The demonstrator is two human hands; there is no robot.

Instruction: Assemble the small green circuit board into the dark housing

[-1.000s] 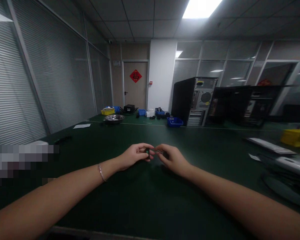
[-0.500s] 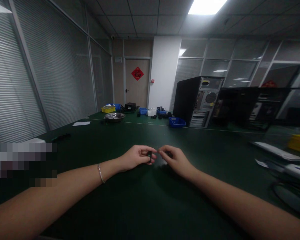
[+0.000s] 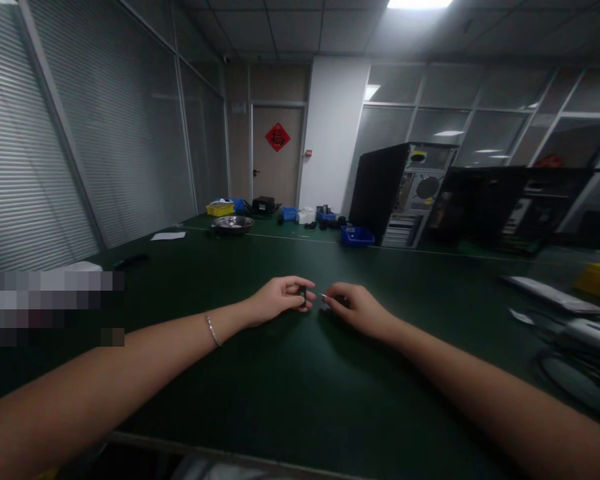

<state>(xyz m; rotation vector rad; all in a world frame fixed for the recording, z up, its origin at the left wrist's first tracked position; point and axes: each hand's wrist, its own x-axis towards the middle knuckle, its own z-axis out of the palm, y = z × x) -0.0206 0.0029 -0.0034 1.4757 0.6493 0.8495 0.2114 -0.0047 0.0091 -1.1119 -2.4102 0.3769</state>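
Observation:
Over the middle of the dark green table (image 3: 290,373), my left hand (image 3: 283,297) is closed on a small dark flat piece (image 3: 305,296), held upright between thumb and fingers; its kind is too small to tell. A short gap to the right, my right hand (image 3: 355,305) pinches a tiny thin silvery piece (image 3: 323,296) whose tip points toward the left hand. The rest of that piece is hidden by the fingers. A silver bracelet (image 3: 213,331) circles the left wrist.
Farther back stand a metal bowl (image 3: 233,225), a blue bin (image 3: 357,236), a yellow tray (image 3: 220,209) and a black computer tower (image 3: 403,193). White paper (image 3: 168,236) lies at the left. A pale flat object (image 3: 553,294) and dark cables (image 3: 580,373) lie at the right.
My hands have drawn slightly apart; the silvery tip in the right hand now shows in the gap. The view has tilted down, bringing the table's near edge into sight.

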